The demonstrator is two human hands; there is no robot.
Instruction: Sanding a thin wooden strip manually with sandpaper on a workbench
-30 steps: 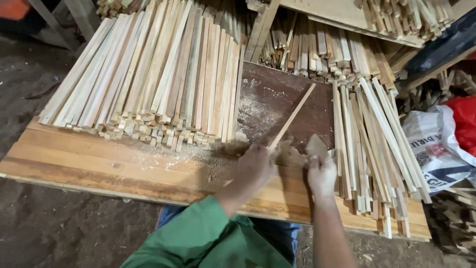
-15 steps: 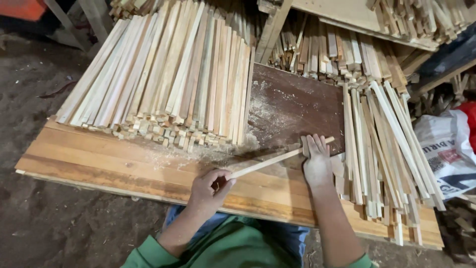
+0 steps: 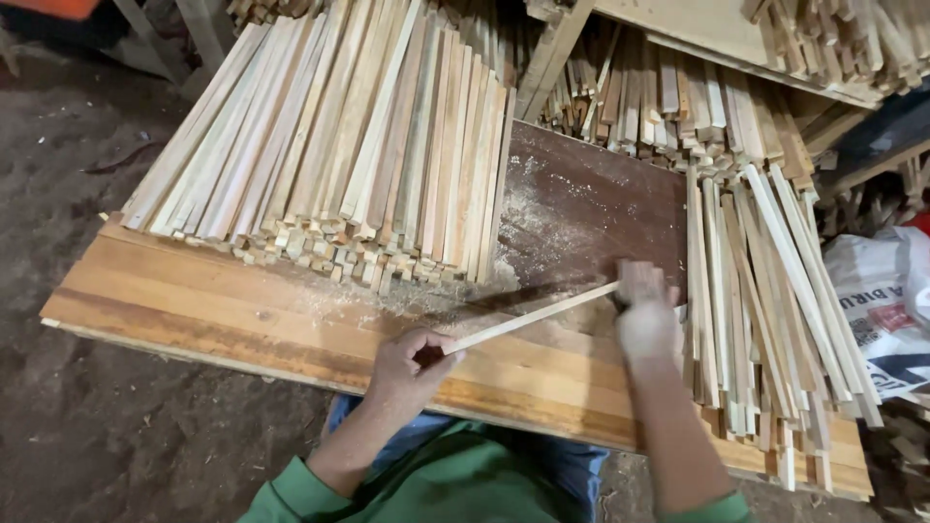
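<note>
Dirt floor (image 3: 87, 126) surrounds a low plank worktop (image 3: 194, 310) of striped brown wood, dusted with sawdust (image 3: 523, 208) near its middle, where a darker brown board (image 3: 591, 203) lies on top. On the worktop's left half rests the biggest stack (image 3: 329, 136), many long pale wooden sticks laid side by side and fanning away from the person, their cut ends facing the near edge. A second, looser pile (image 3: 765, 310) lies along the right side, its sticks running from the back down past the near edge. More sticks (image 3: 668, 97) are stuffed beneath a shelf (image 3: 697, 29) at the back. A white printed sack (image 3: 886, 310) sits on the ground at the far right. The person, in green sleeves (image 3: 407, 484), leans over the near edge. One thin stick (image 3: 531, 317) lies slanted across the worktop between the two hands, just in front of the dark board. The left hand (image 3: 407, 368) is closed around the stick's near end, fingers curled and thumb on top. The right hand (image 3: 647, 320) is blurred; it sits at the stick's far end, just beside the right pile, and I cannot tell how far it is closed.
</note>
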